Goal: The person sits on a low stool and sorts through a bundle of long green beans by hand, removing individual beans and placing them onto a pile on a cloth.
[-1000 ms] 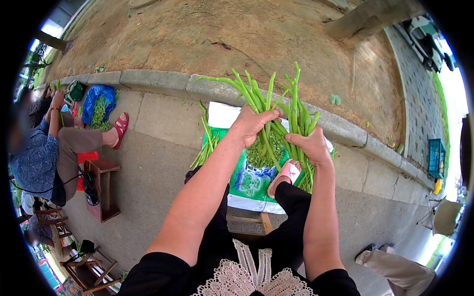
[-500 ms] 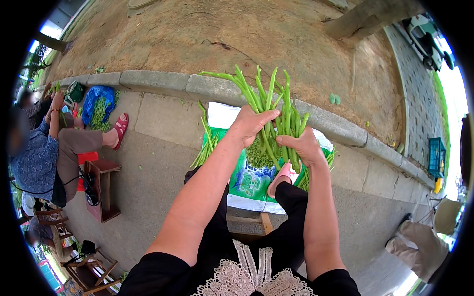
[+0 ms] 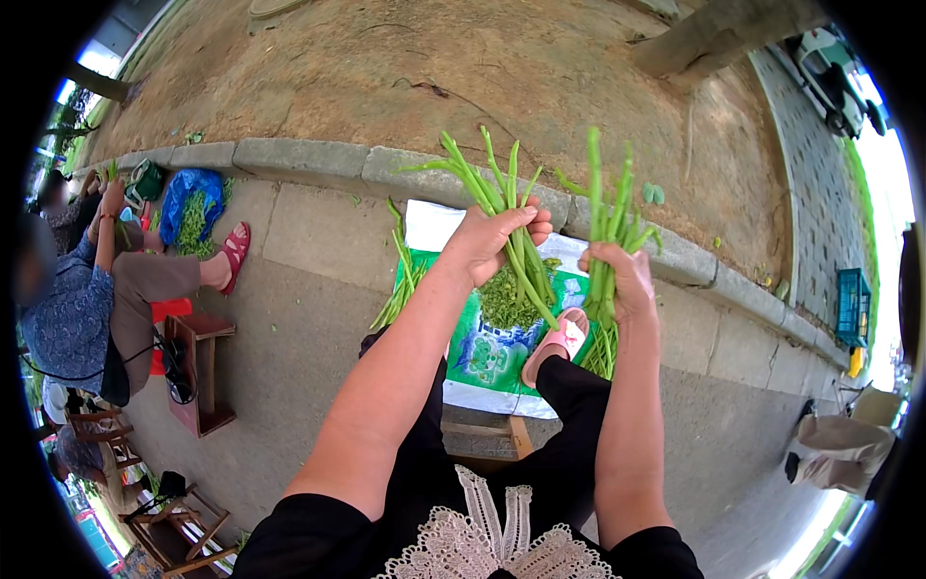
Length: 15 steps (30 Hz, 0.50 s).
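Grip of the person's left hand [image 3: 494, 243], in the head view, is closed around a loose bunch of long, bright green plant stalks [image 3: 487, 183], thumb laid across them. Their upper ends fan out in front of the stone curb, and their lower ends slant down over a heap of finely cut green leaves and stems [image 3: 505, 301]. The person's right hand [image 3: 622, 278] is likewise wrapped round a second bunch of thick green stalks [image 3: 603, 198], its tips blurred; the two bunches stand apart, side by side.

Beneath them a green, white and blue printed plastic sack [image 3: 461, 396] lies flat on the pavement with the heap on it. A pink open-toed sandal [image 3: 571, 334], worn on the person's foot, is on the sack just beside the heap. More slender green stalks [image 3: 399, 295] lie along the sack's left edge. A pale grey stone curb [image 3: 304, 158] runs beyond it.

At left sits a co-worker in a blue patterned top [image 3: 68, 317], near a shiny blue plastic bag [image 3: 198, 179] with greens and a reddish-brown wooden stool [image 3: 201, 372].
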Each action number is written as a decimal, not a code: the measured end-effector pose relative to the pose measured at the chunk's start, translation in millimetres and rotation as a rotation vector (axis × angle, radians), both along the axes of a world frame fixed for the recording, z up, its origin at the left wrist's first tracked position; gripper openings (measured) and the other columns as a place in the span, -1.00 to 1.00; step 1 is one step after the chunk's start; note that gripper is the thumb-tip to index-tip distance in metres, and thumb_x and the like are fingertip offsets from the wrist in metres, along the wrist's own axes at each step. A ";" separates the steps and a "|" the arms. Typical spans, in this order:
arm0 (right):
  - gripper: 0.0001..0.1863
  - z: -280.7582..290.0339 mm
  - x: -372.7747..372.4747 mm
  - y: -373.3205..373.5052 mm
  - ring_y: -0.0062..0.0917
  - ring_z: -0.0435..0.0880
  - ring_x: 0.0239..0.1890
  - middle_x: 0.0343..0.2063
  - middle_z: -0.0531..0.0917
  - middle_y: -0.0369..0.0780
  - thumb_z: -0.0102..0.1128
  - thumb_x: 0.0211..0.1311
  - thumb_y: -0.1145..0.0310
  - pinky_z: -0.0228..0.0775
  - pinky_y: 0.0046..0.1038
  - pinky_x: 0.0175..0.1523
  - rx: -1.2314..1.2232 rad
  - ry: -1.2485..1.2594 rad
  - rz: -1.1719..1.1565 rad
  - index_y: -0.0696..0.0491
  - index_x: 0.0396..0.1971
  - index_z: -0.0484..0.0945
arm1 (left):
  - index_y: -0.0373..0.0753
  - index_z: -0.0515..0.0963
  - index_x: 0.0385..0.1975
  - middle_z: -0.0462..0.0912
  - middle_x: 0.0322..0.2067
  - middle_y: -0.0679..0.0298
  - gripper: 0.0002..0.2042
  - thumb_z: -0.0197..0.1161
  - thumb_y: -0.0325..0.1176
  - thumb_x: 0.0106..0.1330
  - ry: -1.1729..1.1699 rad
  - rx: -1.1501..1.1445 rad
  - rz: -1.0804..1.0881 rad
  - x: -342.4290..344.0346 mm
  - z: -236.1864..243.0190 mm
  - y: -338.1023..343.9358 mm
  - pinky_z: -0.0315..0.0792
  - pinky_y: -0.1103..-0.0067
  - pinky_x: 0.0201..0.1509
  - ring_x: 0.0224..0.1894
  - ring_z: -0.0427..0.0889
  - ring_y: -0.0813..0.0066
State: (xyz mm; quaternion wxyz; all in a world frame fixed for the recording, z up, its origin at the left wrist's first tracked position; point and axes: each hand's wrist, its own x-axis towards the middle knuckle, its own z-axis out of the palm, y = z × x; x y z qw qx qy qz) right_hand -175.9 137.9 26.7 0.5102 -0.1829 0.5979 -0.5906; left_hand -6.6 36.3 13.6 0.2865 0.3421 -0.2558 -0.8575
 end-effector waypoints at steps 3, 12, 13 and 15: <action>-0.77 2.2 20.1 -4.5 -0.52 0.55 -0.54 -0.55 0.57 -0.18 0.18 -0.13 0.55 0.42 -0.51 -0.39 0.026 -0.060 0.135 0.25 -0.38 0.47 | -0.36 0.43 -0.15 0.55 -0.31 0.16 -0.75 0.18 -0.47 0.18 0.038 0.036 -0.009 -0.1 0.4 1.5 0.52 0.53 -0.18 -0.29 0.56 0.44; -0.61 -0.6 36.8 -11.9 -0.56 0.57 -0.32 -0.33 0.59 -0.27 0.21 -0.15 0.63 0.41 -0.52 -0.17 -0.062 -0.133 0.176 0.16 -0.19 0.49 | -0.34 0.44 -0.13 0.55 -0.33 0.25 -0.73 0.19 -0.48 0.17 0.017 0.016 0.013 -2.3 0.4 3.1 0.48 0.57 -0.17 -0.29 0.53 0.50; -0.60 -1.1 36.6 -11.5 -0.57 0.56 -0.30 -0.32 0.59 -0.27 0.22 -0.15 0.63 0.41 -0.52 -0.15 -0.053 -0.141 0.177 0.16 -0.18 0.49 | -0.33 0.45 -0.12 0.55 -0.33 0.25 -0.73 0.19 -0.48 0.17 0.018 0.013 0.012 -2.9 0.5 3.3 0.47 0.57 -0.17 -0.29 0.53 0.50; -0.58 -2.2 37.2 -11.3 -0.58 0.56 -0.27 -0.29 0.59 -0.27 0.23 -0.16 0.64 0.39 -0.52 -0.11 -0.033 -0.159 0.182 0.15 -0.17 0.49 | -0.33 0.45 -0.12 0.55 -0.33 0.26 -0.73 0.19 -0.47 0.16 0.010 0.004 0.020 -2.9 0.4 3.8 0.46 0.57 -0.17 -0.29 0.52 0.51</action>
